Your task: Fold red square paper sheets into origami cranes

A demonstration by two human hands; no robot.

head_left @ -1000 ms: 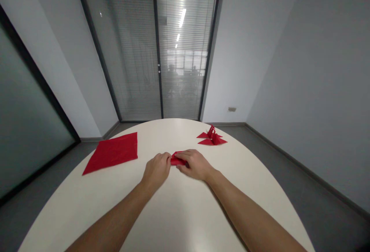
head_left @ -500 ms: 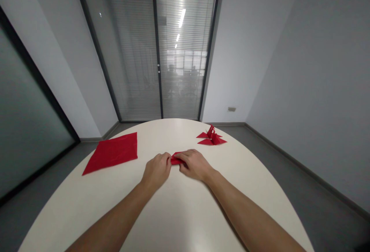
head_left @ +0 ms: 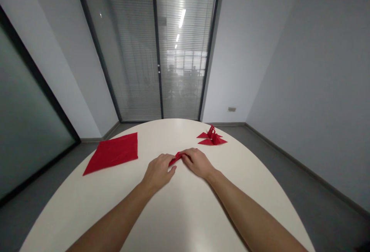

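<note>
A small folded piece of red paper lies on the white round table between my two hands. My left hand rests over its left end with curled fingers and the thumb pressed beside it. On its right end my right hand pinches the paper with bent fingers. Most of the folded piece is hidden under the fingers.
A flat red paper square lies at the left of the table. A finished red paper crane stands at the far right. Behind the table are glass doors with blinds and grey walls.
Both hands have shifted slightly away from me. The folded paper now shows as a thinner strip tilted between them, and my left thumb has stretched out.
</note>
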